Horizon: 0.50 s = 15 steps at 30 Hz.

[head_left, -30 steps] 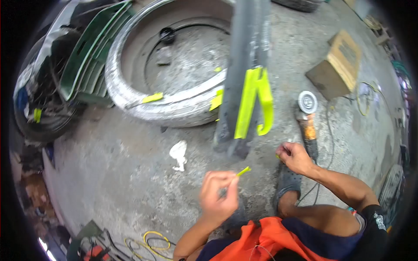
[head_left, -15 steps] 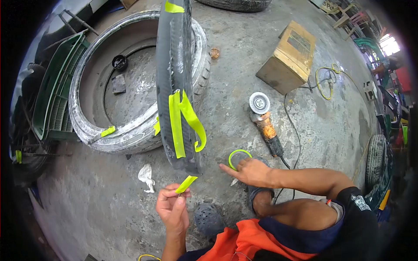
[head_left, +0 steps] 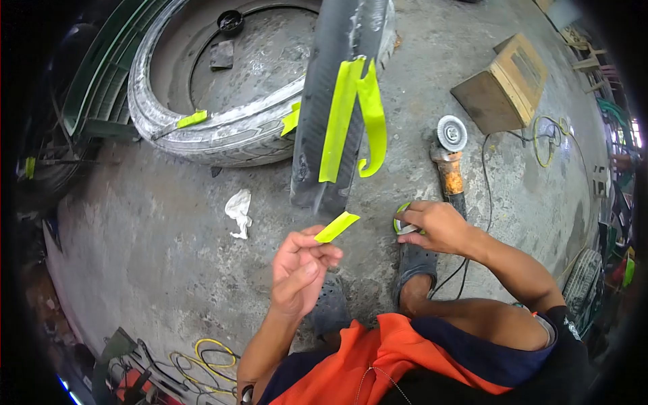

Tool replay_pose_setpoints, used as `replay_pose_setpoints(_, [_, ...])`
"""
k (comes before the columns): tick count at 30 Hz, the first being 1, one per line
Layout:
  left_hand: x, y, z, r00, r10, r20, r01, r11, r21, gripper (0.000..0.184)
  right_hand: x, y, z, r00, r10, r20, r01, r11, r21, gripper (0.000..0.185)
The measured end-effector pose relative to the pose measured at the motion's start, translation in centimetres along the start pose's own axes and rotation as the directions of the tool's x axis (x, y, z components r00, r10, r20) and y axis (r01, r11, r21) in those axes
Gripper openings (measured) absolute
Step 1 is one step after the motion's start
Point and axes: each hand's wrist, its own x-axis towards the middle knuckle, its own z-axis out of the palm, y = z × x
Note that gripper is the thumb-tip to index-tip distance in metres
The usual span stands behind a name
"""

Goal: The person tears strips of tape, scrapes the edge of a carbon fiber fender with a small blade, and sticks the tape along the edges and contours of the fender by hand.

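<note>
My left hand (head_left: 300, 270) has its fingers curled, with a short strip of yellow-green tape (head_left: 337, 227) at its fingertips. Just beyond it stands a dark, woven-textured long piece (head_left: 310, 142), its lower end near the floor. One long tape strip (head_left: 339, 128) lies along this piece, and a second strip (head_left: 372, 121) hangs loose with a curled end. My right hand (head_left: 439, 228) grips a roll of yellow-green tape (head_left: 398, 219) above my right shoe (head_left: 415, 260). A small pale thing shows between its fingers, too covered to name.
A whitish, worn tyre (head_left: 223, 145) lies at left beside a green crate (head_left: 101, 88). An angle grinder (head_left: 451, 169) with a cord rests right of centre, near a wooden box (head_left: 506, 84). A crumpled white cloth (head_left: 238, 210) and yellow cable (head_left: 202, 364) are on the floor.
The view has shifted, so floor objects sit higher and further right. My right hand has closed around the tape roll from a pointing pose. The left hand still has the tape strip.
</note>
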Motion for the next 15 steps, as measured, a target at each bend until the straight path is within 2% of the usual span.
replay_pose_setpoints(1, [0.1,-0.2,-0.2,0.999,0.01,0.041,-0.008,0.999,-0.049,0.039,0.2,-0.9,-0.7,0.994,0.071,-0.084,-0.048,0.966,0.253,0.045])
replay_pose_setpoints(2, [0.2,-0.3,-0.3,0.996,0.021,0.083,-0.012,0.995,-0.102,0.039,0.3,-1.9,-1.5,0.976,0.165,-0.143,-0.075,0.868,0.492,0.043])
replay_pose_setpoints(3, [0.3,-0.3,-0.2,0.997,0.019,0.075,-0.011,0.994,-0.106,0.039,0.6,-3.1,-2.6,0.96,0.24,-0.146,-0.096,0.769,0.632,0.037])
replay_pose_setpoints(4, [0.4,-0.4,-0.1,0.994,0.031,0.1,-0.02,0.994,-0.109,0.038,1.0,-4.1,-3.1,0.961,0.241,-0.136,-0.103,0.767,0.633,0.037])
replay_pose_setpoints(6, [0.7,-0.7,0.3,0.992,0.047,0.12,-0.032,0.992,-0.122,0.038,1.7,-5.8,-3.7,0.928,0.364,-0.084,-0.072,0.395,0.916,0.034])
replay_pose_setpoints(8, [0.9,-0.9,0.8,0.987,0.064,0.147,-0.049,0.993,-0.109,0.038,2.4,-6.7,-4.2,0.938,0.347,-0.022,-0.115,0.369,0.922,0.029])
replay_pose_setpoints(10, [1.0,-1.2,1.0,0.985,0.082,0.15,-0.066,0.992,-0.109,0.038,3.2,-7.5,-3.8,0.933,0.353,-0.065,-0.022,0.239,0.971,0.023])
replay_pose_setpoints(11, [1.1,-1.4,1.0,0.982,0.095,0.165,-0.079,0.992,-0.101,0.038,3.6,-8.0,-3.8,0.936,0.349,-0.05,-0.037,0.24,0.97,0.023])
replay_pose_setpoints(13, [1.1,-1.7,1.0,0.984,0.098,0.151,-0.085,0.992,-0.092,0.038,4.0,-8.7,-3.9,0.881,0.46,-0.109,0.06,0.121,0.991,0.019])
replay_pose_setpoints(14, [1.2,-1.8,1.0,0.984,0.1,0.149,-0.09,0.993,-0.072,0.038,4.1,-8.7,-3.7,0.884,0.458,-0.096,0.043,0.126,0.991,0.019])
replay_pose_setpoints(15, [1.2,-2.0,0.9,0.981,0.117,0.153,-0.106,0.991,-0.079,0.038,4.1,-8.6,-3.4,0.877,0.449,-0.17,0.098,0.179,0.979,0.016])
